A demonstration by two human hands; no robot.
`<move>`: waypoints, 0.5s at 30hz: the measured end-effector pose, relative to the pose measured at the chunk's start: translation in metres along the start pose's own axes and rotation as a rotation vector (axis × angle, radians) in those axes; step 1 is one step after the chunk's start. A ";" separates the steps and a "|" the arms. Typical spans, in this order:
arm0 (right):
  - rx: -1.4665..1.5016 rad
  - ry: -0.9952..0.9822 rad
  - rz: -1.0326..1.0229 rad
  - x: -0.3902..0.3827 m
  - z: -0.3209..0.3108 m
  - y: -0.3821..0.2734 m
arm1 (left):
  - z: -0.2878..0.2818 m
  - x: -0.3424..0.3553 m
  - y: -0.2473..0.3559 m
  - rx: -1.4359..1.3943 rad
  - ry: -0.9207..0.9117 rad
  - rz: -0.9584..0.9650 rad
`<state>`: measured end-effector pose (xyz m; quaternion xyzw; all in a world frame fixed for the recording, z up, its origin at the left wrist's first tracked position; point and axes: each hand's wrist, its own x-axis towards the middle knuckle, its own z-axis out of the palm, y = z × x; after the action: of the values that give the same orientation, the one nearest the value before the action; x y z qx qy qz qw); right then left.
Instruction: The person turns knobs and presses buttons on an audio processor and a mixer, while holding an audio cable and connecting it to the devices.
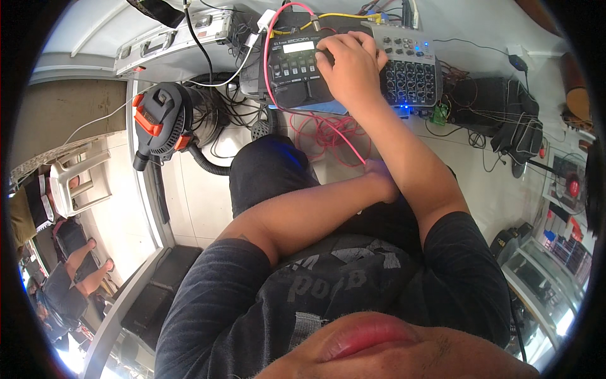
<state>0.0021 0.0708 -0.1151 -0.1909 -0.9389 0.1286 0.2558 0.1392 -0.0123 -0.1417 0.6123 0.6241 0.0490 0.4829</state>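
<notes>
My right hand (353,66) lies over the right part of a black multi-effects pedal (291,69), which has a lit display and a row of footswitches. Its thumb rests on the left and its fingers curl over toward the audio mixer (410,79); what is under the palm is hidden. My left hand (380,180) is low over my lap, partly behind my right forearm. A pink cable (328,129) loops from the back of the pedal and runs straight into that hand, whose fingers look closed on it. The cable's end is hidden.
Coiled red cable (322,142) lies on the tiled floor below the pedal. To the left stand a black and orange vacuum cleaner (165,117) and a silver case (180,44). Black equipment (486,104) with tangled wires is at right. Another person's legs (88,271) show far left.
</notes>
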 end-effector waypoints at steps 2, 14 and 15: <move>-0.004 -0.006 0.004 -0.001 -0.001 0.003 | -0.006 -0.003 0.003 0.028 -0.058 0.004; 0.007 -0.007 -0.015 -0.001 0.000 0.003 | -0.010 -0.007 0.004 0.016 -0.054 -0.006; 0.007 -0.006 -0.017 -0.001 0.000 0.003 | -0.011 -0.009 0.004 0.017 -0.069 0.001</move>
<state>0.0040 0.0727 -0.1168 -0.1817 -0.9408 0.1301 0.2548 0.1327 -0.0125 -0.1282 0.6179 0.6071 0.0227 0.4991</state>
